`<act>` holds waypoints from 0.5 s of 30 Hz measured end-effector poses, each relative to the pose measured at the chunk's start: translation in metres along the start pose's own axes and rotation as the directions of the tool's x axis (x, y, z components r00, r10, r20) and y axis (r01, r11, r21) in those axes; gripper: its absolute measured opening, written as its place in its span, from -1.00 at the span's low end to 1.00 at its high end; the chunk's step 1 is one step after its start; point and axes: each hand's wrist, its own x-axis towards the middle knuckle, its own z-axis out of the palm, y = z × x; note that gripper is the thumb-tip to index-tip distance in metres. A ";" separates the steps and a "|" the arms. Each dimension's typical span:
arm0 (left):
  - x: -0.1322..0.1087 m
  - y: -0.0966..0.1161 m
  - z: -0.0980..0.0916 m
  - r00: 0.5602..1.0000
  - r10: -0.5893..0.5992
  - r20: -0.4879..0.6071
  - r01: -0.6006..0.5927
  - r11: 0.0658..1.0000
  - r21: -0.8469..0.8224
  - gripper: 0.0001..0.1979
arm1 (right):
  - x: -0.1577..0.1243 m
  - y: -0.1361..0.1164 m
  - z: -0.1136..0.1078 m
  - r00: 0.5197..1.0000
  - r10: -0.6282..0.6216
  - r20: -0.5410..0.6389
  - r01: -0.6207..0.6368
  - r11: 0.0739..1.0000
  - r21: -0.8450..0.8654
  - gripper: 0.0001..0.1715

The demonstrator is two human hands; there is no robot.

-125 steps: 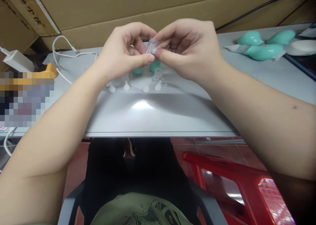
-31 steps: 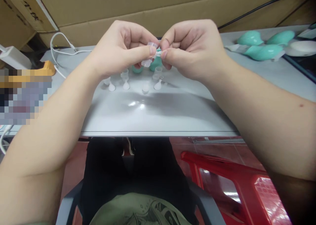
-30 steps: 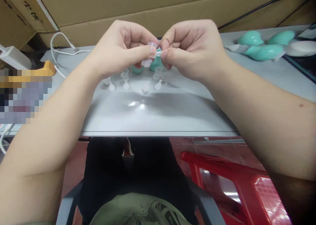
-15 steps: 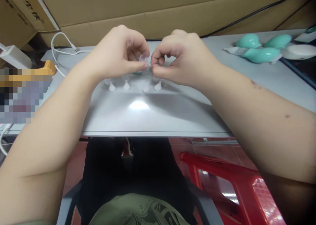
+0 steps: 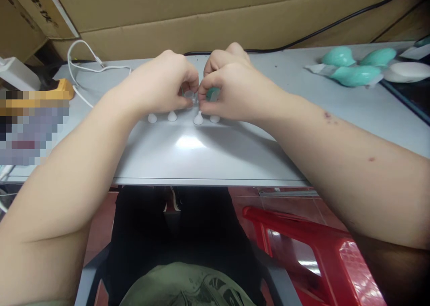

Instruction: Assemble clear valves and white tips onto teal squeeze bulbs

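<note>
My left hand [image 5: 174, 84] is closed, thumb and fingers pinching a small clear plastic cup-like piece [image 5: 189, 95]. Right beside it is my right hand [image 5: 228, 88], its thumb and forefinger pressed together at the edge of that piece; whatever they grip is too small to make out. In front of both hands stands a row of small white cone-shaped pieces, among them one cone [image 5: 198, 118] under the right fingertips and another cone [image 5: 152, 118] below the left wrist. Something teal [image 5: 212, 93] shows through the gap in my right hand, mostly hidden.
Several teal rounded items [image 5: 356, 74] and a white oval one [image 5: 408, 71] lie at the right of the grey table [image 5: 201, 167]. A white cable [image 5: 72, 59] and a yellow object [image 5: 65, 89] are on the left. Cardboard [image 5: 168, 15] stands behind; a red stool [image 5: 302, 239] is below.
Both hands have come down and slightly nearer the row of cones, and the clear piece has lowered with the left hand. My right fingertips are now closer to it.
</note>
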 end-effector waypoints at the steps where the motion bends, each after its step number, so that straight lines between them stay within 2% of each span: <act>1: 0.000 0.000 0.000 1.000 -0.020 0.008 0.020 1.000 0.022 -0.93 | 0.001 0.001 0.001 1.000 0.007 0.012 -0.007 1.000 0.025 -0.76; 4: 0.001 -0.002 0.001 0.998 -0.068 0.014 0.067 0.996 0.059 -0.93 | 0.003 0.004 0.005 1.000 0.017 0.019 -0.018 0.997 0.075 -0.76; 8: 0.001 -0.001 0.003 0.998 -0.053 0.021 0.052 0.997 0.049 -0.98 | 0.003 0.007 0.008 1.000 0.012 0.006 -0.012 0.998 0.055 -0.79; 12: -0.001 0.002 0.001 0.998 -0.064 0.017 0.063 0.995 0.083 -0.87 | -0.001 0.005 0.004 0.999 -0.049 -0.021 0.050 0.999 0.020 -0.88; 15: -0.002 0.006 -0.003 0.999 0.006 -0.049 -0.002 0.997 0.079 -0.77 | -0.004 0.000 -0.004 0.997 -0.016 -0.071 0.019 0.999 0.044 -0.84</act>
